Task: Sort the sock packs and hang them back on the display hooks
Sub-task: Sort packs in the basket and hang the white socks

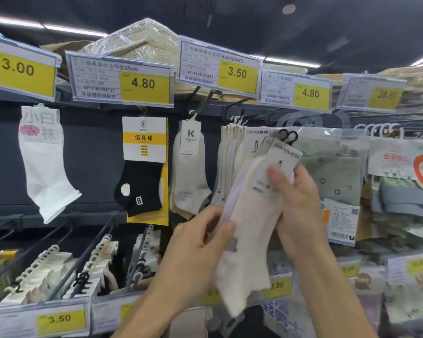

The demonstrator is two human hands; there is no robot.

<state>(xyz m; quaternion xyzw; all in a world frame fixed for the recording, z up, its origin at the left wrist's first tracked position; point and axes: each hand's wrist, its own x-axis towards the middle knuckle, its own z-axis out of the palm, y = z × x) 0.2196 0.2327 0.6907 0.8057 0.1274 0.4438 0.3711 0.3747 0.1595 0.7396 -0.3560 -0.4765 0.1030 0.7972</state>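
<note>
I hold a small stack of cream sock packs point(249, 230) with penguin-brand card headers and black hanger hooks point(288, 137) in front of the display. My left hand point(198, 250) grips the stack's lower left edge, thumb across the front. My right hand point(296, 203) holds the upper part, thumb pressed on the front pack's card. Right behind, a row of matching penguin packs point(232, 162) hangs on a display hook point(244, 117).
Single packs hang to the left: a white sock point(44, 167), a black sock on a yellow card point(144, 167), a cream K-brand pack point(189, 172). Bagged packs point(335, 172) crowd the right. Price tags point(142, 81) line the top; lower hooks point(91, 259) jut toward me.
</note>
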